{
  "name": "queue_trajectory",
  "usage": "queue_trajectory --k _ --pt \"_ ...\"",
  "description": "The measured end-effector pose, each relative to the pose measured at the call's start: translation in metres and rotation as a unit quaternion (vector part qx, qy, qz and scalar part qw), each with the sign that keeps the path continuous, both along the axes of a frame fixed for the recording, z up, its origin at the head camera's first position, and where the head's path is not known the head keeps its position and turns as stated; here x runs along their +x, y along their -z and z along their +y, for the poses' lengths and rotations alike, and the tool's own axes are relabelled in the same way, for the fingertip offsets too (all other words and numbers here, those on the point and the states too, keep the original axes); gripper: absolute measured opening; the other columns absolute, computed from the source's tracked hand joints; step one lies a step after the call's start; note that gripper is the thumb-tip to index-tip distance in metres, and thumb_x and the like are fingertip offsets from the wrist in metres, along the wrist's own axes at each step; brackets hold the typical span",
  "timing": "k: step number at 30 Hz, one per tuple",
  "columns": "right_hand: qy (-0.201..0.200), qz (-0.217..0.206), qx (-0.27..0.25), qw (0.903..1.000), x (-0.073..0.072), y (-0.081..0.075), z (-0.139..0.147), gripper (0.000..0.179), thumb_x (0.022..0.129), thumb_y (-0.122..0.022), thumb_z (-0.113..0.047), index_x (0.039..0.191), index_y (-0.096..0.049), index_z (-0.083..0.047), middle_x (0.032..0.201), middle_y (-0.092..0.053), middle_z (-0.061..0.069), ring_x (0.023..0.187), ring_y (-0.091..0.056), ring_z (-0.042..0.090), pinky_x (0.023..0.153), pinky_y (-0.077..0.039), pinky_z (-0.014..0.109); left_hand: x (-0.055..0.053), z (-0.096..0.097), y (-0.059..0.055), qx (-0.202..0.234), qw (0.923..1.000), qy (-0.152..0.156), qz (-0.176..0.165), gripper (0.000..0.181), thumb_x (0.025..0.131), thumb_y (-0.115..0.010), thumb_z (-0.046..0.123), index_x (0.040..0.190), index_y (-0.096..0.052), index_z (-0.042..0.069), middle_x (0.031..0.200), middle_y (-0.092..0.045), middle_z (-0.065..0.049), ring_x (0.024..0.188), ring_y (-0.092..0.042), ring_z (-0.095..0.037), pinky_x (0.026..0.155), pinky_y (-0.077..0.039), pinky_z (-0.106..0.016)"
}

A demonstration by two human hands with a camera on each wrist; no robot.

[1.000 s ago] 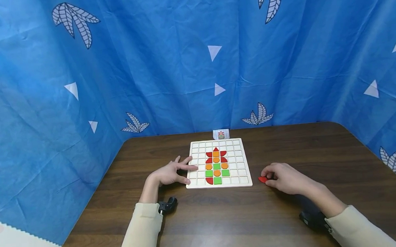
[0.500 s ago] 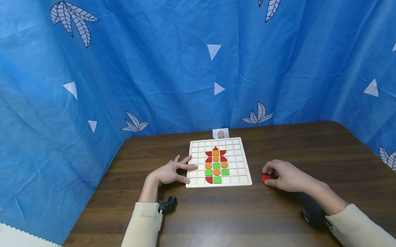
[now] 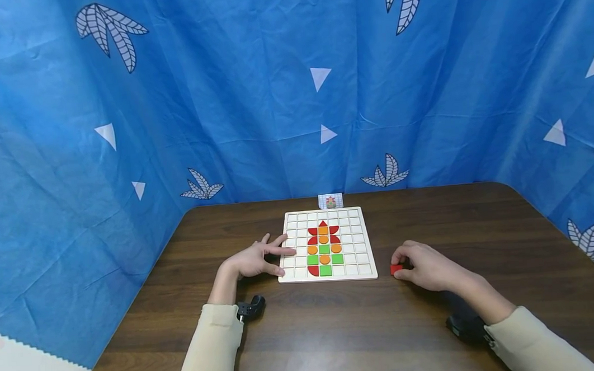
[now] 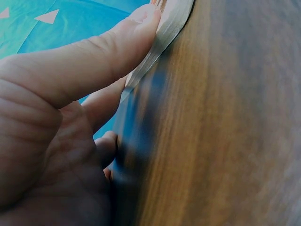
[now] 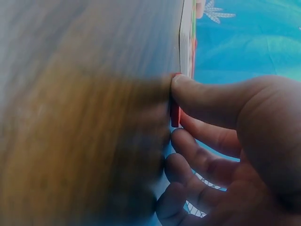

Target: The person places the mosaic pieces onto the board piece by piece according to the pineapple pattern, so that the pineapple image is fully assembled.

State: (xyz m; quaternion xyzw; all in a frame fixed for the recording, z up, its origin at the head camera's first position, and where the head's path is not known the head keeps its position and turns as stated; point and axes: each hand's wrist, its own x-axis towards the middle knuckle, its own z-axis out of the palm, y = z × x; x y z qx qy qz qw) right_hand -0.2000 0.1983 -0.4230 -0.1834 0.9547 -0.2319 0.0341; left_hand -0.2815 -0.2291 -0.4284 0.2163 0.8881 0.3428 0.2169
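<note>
A white gridded board (image 3: 357,248) lies on the table, carrying a figure of red, orange and green flat pieces in its middle columns. My left hand (image 3: 253,260) rests at the board's left edge with spread, straight fingers, two of them reaching over the squares. In the left wrist view, its thumb (image 4: 108,59) touches the board's edge. To the right of the board, my right hand (image 3: 427,265) pinches a small flat red piece (image 3: 395,269) between thumb and fingers, close to the tabletop. The right wrist view shows the red piece (image 5: 175,115) edge-on, partly hidden by the thumb.
A small card (image 3: 330,201) printed with a similar coloured figure stands behind the board. The brown wooden table (image 3: 304,331) reaches back to a blue curtain (image 3: 252,98) with leaf and triangle prints.
The red piece has turned in my right hand's fingers, from a pointed outline to a squarer one. That hand shifted slightly right, then slightly back left. My left hand stays at the board.
</note>
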Motion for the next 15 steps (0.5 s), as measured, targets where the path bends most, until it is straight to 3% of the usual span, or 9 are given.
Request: queue_trajectory --k 8,15 --pt "-0.004 0.003 -0.005 1.0000 0.000 -0.001 -0.003 0.013 0.088 -0.082 -0.020 0.094 -0.070 -0.017 0.093 -0.061 -0.002 0.083 -0.054 0.015 0.075 -0.051 0.033 -0.001 0.001 0.001 -0.002 1.0000 0.002 -0.002 0.055 0.086 -0.082 0.028 0.138 -0.066 0.036 0.172 -0.025 0.007 0.161 0.009 -0.038 0.120 -0.005 -0.077" --pt "-0.017 -0.001 -0.020 0.9997 -0.006 -0.009 -0.028 0.015 0.089 -0.082 -0.018 0.098 -0.071 -0.015 0.096 -0.062 -0.002 0.087 -0.055 0.015 0.078 -0.052 0.032 0.000 0.001 0.000 -0.001 1.0000 -0.001 -0.002 0.055 0.086 -0.082 0.027 0.138 -0.066 0.037 0.172 -0.025 0.006 0.161 0.009 -0.038 0.119 -0.005 -0.077"
